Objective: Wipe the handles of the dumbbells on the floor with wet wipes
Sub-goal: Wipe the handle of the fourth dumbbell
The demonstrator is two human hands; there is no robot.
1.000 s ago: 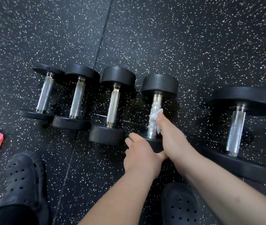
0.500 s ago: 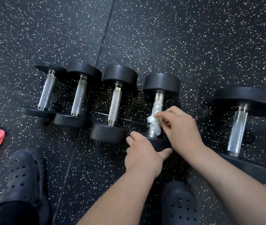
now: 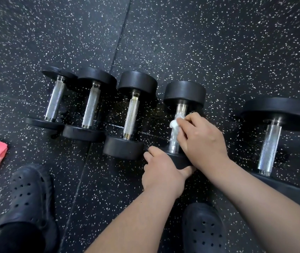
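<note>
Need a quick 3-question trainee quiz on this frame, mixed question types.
1. True or false: the right hand holds the crumpled white wet wipe against the knurled steel handle of the fourth black dumbbell from the left.
2. How many dumbbells lie on the speckled black rubber floor?
3. The left hand grips: A) that dumbbell's near black weight B) its handle C) nothing.
Key: 1 true; 2 five; 3 A.

I wore black perforated rubber clogs, left clog (image 3: 30,189) and right clog (image 3: 203,229), and a black trouser leg (image 3: 17,238) at near left. My left hand (image 3: 162,172) and right hand (image 3: 203,141) were bare.
</note>
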